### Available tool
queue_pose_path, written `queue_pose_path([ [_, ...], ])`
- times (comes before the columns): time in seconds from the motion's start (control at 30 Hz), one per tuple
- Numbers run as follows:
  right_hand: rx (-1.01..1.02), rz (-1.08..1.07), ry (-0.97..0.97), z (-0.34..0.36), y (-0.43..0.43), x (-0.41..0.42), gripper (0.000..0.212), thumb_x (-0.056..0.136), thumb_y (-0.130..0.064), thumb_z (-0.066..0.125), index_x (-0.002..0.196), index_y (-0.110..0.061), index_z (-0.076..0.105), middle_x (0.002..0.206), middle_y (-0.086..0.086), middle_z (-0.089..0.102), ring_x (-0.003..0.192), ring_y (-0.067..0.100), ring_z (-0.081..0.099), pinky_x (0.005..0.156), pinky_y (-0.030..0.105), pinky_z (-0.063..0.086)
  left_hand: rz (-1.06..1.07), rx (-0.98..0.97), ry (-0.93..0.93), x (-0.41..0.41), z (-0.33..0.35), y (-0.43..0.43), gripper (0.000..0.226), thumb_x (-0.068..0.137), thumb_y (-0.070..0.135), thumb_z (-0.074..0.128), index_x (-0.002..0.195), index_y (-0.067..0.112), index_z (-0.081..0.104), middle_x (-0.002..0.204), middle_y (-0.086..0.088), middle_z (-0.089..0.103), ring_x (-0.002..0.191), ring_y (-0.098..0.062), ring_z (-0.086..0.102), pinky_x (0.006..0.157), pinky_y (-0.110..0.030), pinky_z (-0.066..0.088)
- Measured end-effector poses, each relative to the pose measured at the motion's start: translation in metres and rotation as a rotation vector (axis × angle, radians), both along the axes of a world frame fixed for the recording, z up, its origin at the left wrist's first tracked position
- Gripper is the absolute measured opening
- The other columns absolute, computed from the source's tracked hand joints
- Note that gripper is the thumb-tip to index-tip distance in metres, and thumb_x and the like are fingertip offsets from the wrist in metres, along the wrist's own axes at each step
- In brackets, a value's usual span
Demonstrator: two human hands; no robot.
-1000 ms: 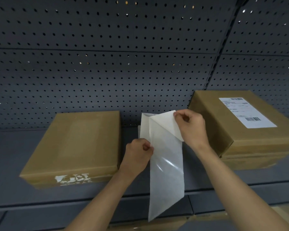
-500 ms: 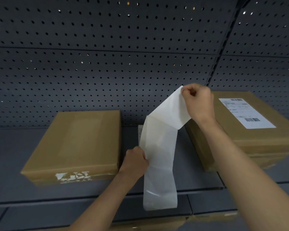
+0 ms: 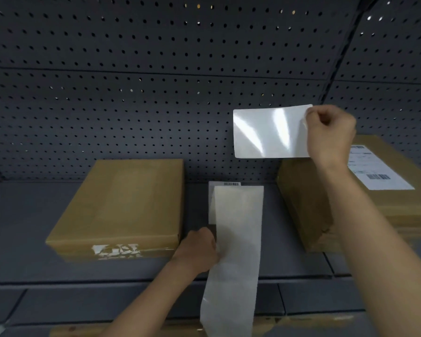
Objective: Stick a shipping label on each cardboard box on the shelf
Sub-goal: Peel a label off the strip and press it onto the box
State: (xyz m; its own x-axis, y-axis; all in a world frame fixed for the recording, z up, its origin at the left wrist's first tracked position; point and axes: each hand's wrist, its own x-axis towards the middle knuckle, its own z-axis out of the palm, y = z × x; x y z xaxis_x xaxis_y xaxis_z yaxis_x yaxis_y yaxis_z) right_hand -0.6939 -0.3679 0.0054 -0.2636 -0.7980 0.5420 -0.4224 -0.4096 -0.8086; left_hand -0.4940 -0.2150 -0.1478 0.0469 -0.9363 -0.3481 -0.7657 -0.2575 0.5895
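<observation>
Plenty out of sight here!
The backing strip (image 3: 232, 263) runs off the bottom edge, and the left hand (image 3: 197, 249) loses its fingertips behind it. The right hand (image 3: 331, 135) covers the right edge of the peeled label (image 3: 270, 131). The right-hand box (image 3: 301, 203) is cut by the frame, its printed label (image 3: 377, 166) too blurred to read.

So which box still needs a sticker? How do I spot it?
Find the grey shelf under the holey wall. Two brown boxes sit there; it is the left box. Its top is bare, while the right box wears a white barcode label.
</observation>
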Motion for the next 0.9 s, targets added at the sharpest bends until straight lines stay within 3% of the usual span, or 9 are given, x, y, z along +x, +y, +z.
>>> queue_pose_path([
  [0.1,-0.011,0.027,-0.032,0.001,0.002,0.003,0.016,0.091,-0.016,0.056,0.091,-0.014,0.073,0.083,-0.004,0.068,0.075,0.000,0.059,0.070,0.009,0.047,-0.062,0.065,-0.009,0.004,0.003,0.010,0.026,0.082,0.013,0.066,0.060,0.012,0.054,0.063,0.001,0.057,0.066,-0.013,0.059,0.057,-0.022,0.045],
  [0.2,-0.006,0.101,-0.037,-0.002,0.009,0.013,0.016,0.091,-0.016,0.057,0.092,-0.016,0.072,0.085,-0.004,0.069,0.079,0.003,0.061,0.072,0.011,0.048,-0.132,0.145,0.073,0.009,0.017,0.022,0.019,0.085,0.021,0.070,0.087,0.002,0.071,0.084,-0.005,0.072,0.070,-0.010,0.063,0.061,-0.025,0.052],
  [0.37,-0.028,0.235,-0.009,-0.014,0.028,0.039,0.013,0.092,-0.013,0.060,0.094,-0.015,0.072,0.083,-0.007,0.068,0.076,-0.001,0.059,0.072,0.011,0.048,-0.171,0.300,0.214,0.033,0.052,0.047,0.035,0.088,0.024,0.070,0.122,0.016,0.066,0.102,0.000,0.074,0.078,-0.009,0.064,0.062,-0.022,0.048],
  [0.43,-0.049,0.282,0.006,-0.020,0.037,0.049,0.012,0.093,-0.013,0.060,0.094,-0.014,0.072,0.083,-0.003,0.068,0.077,0.002,0.060,0.071,0.014,0.049,-0.097,0.230,0.218,0.044,0.067,0.058,0.038,0.087,0.028,0.073,0.123,0.016,0.064,0.103,0.001,0.074,0.078,-0.007,0.064,0.063,-0.018,0.048],
  [0.5,-0.065,0.325,0.007,-0.023,0.049,0.060,0.011,0.094,-0.013,0.060,0.094,-0.016,0.070,0.082,-0.004,0.068,0.075,0.002,0.059,0.070,0.013,0.049,0.019,0.078,0.236,0.054,0.082,0.068,0.027,0.087,0.030,0.072,0.112,0.019,0.069,0.097,0.000,0.074,0.075,-0.007,0.063,0.060,-0.016,0.046],
  [0.6,-0.078,0.386,0.021,-0.025,0.069,0.081,0.011,0.096,-0.015,0.059,0.095,-0.021,0.068,0.081,-0.014,0.064,0.074,-0.003,0.058,0.067,0.009,0.046,0.260,-0.191,0.513,0.062,0.102,0.076,0.010,0.093,0.021,0.066,0.098,0.017,0.073,0.091,-0.009,0.075,0.073,-0.017,0.066,0.056,-0.018,0.048],
  [0.67,-0.104,0.436,0.046,-0.027,0.084,0.094,0.010,0.097,-0.016,0.058,0.097,-0.021,0.067,0.085,-0.020,0.062,0.077,-0.009,0.058,0.067,0.007,0.044,0.442,-0.323,0.735,0.063,0.111,0.075,0.014,0.094,0.021,0.062,0.098,0.012,0.072,0.098,-0.009,0.076,0.074,-0.025,0.067,0.054,-0.018,0.049],
  [0.73,-0.138,0.501,0.065,-0.031,0.100,0.106,0.009,0.097,-0.016,0.059,0.099,-0.020,0.067,0.089,-0.023,0.061,0.082,-0.013,0.057,0.068,0.005,0.042,0.573,-0.399,0.909,0.063,0.120,0.073,0.024,0.095,0.028,0.058,0.101,0.008,0.070,0.101,-0.009,0.076,0.070,-0.022,0.065,0.054,-0.023,0.049],
  [0.9,-0.290,0.717,0.180,-0.041,0.136,0.134,0.010,0.095,-0.012,0.063,0.097,-0.008,0.071,0.087,-0.006,0.067,0.080,0.002,0.061,0.070,0.014,0.048,0.696,-0.418,1.070,0.080,0.128,0.077,0.045,0.098,0.046,0.049,0.110,0.006,0.067,0.103,-0.010,0.076,0.070,-0.019,0.069,0.059,-0.025,0.051],
])
